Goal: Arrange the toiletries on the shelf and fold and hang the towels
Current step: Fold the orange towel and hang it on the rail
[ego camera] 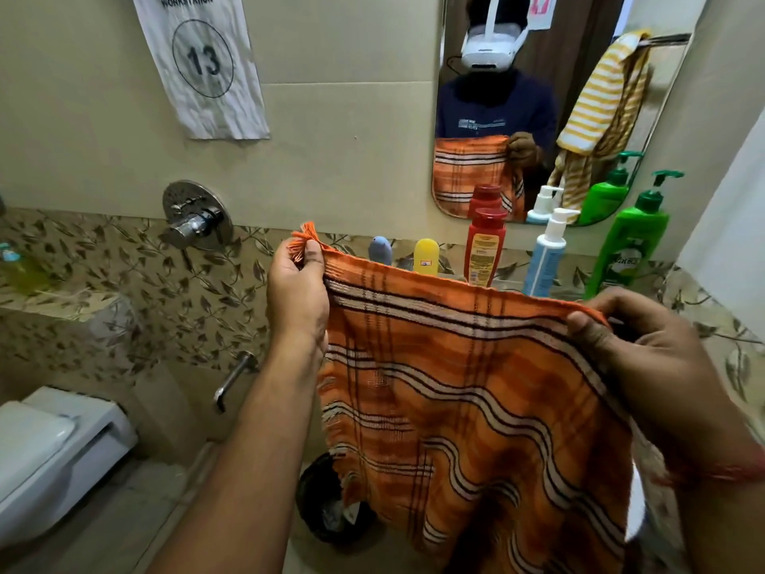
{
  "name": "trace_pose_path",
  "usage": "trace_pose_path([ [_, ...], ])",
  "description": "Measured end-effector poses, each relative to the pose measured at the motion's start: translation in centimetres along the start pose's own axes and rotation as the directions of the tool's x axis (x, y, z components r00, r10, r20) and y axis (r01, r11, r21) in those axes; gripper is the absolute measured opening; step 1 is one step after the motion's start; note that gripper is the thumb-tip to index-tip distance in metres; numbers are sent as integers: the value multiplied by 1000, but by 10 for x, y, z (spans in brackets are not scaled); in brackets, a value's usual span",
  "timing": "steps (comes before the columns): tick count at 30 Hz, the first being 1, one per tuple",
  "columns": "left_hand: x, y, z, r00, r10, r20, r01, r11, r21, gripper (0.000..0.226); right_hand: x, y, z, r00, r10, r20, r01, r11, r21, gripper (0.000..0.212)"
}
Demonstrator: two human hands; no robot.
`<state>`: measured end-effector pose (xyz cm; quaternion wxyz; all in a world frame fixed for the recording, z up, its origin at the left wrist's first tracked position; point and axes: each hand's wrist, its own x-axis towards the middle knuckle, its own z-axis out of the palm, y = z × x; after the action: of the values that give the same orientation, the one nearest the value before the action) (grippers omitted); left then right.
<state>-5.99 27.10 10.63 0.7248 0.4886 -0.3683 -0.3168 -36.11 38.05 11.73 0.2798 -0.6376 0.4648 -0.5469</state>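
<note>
An orange towel [467,391] with white and dark wavy stripes hangs spread out in front of me. My left hand [296,292] pinches its fringed upper left corner. My right hand [637,345] grips the upper right corner. Behind the towel's top edge a row of toiletries stands below the mirror: a grey-blue bottle [380,250], a yellow bottle [426,256], a red bottle [484,246], a white and blue pump bottle [548,254] and a green pump bottle [635,238]. The shelf itself is hidden by the towel.
A mirror [538,97] above the bottles reflects a yellow striped towel [600,101] on a rail. A chrome tap [194,219] sticks out of the wall at left. A white toilet [54,453] sits at lower left, a dark bin [327,503] on the floor.
</note>
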Motion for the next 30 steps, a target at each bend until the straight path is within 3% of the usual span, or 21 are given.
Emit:
trace_pose_path([
  [1, 0, 2, 1, 1000, 0, -9, -1, 1000, -12, 24, -1, -2, 0, 997, -5, 76, 4, 1000, 13, 13],
  [2, 0, 4, 2, 1000, 3, -13, -3, 1000, -18, 24, 1, -1, 0, 981, 0, 196, 20, 995, -99, 10],
  [4, -2, 8, 7, 1000, 15, -4, -15, 1000, -14, 20, 8, 6, 3, 880, 175, 442, 70, 872, -485, 5],
  [6, -8, 10, 16, 999, 26, 47, -25, 1000, -7, 14, 14, 18, 6, 773, 376, 510, 119, 704, -700, 11],
  [8, -17, 12, 25, 988, 46, 146, -53, 998, 45, 10, 17, 30, 9, 749, 417, 514, 113, 685, -720, 9],
  [10, -27, 13, 36, 954, 78, 290, -104, 992, 77, 11, 17, 38, 15, 753, 359, 551, 25, 822, -570, 10],
  [12, -37, 18, 45, 900, 104, 423, -156, 984, 89, 13, 16, 45, 27, 753, 245, 611, -121, 964, -238, 11],
  [15, -47, 25, 54, 840, 158, 519, -252, 961, 115, 13, 14, 47, 52, 798, 176, 576, -345, 918, 197, 23],
  [18, -49, 29, 59, 825, 171, 539, -294, 944, 151, 13, 16, 49, 75, 832, 130, 539, -337, 890, 306, 49],
  [23, -42, 32, 60, 842, 135, 522, -285, 933, 218, 16, 24, 48, 91, 869, 103, 484, -287, 901, 325, 31],
  [25, -40, 32, 59, 854, 111, 509, -267, 932, 244, 17, 27, 51, 92, 843, 103, 528, -360, 838, 411, 36],
  [28, -39, 34, 60, 858, 105, 503, -271, 924, 269, 16, 27, 62, 104, 730, 218, 647, -660, 469, 587, 55],
  [29, -40, 35, 60, 859, 111, 500, -277, 922, 272, 16, 26, 67, 112, 689, 266, 674, -715, 400, 574, 48],
  [30, -40, 36, 61, 858, 114, 500, -279, 922, 268, 16, 24, 76, 120, 648, 335, 684, -753, 420, 507, 37],
])
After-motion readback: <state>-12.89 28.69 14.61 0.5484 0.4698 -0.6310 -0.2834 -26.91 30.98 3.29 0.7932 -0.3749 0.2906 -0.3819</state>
